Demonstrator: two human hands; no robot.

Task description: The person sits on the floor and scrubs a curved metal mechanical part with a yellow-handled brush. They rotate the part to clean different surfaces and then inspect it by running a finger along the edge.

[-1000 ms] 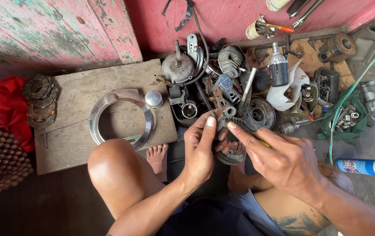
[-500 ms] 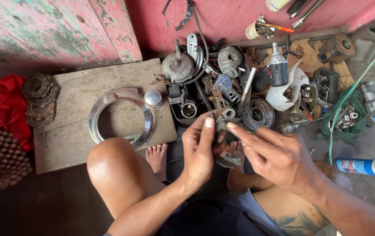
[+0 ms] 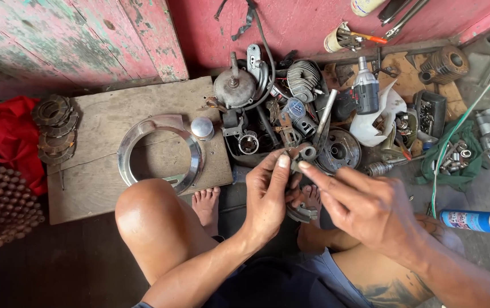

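Two hands meet in the middle of the frame. The left hand [image 3: 268,197] has its grip closed on a small grey curved metal part [image 3: 303,153], with the thumb up on top of it. The right hand [image 3: 365,208] has a narrow grip: its first finger and thumb pinch at the same part from the right side. The part sits between both hands, just above one bare foot [image 3: 312,197]. A second curved grey metal piece [image 3: 302,214] hangs below the left hand's fingers.

On the left lies one flat wooden board [image 3: 108,114]. On it rest one big shiny metal ring [image 3: 159,151] and one small round silver cap [image 3: 202,128]. At the board's left edge is one stack of round toothed brown discs [image 3: 54,128], next to one red cloth [image 3: 8,137].

In the upper right, one black tray [image 3: 430,111] holds many small screws. One green cloth [image 3: 459,157] holds a heap of silver nuts. One paper cup [image 3: 336,40] against the pink wall holds tools. One grey power drill [image 3: 365,88] lies on white paper. One blue spray can [image 3: 473,219] lies at the right edge.
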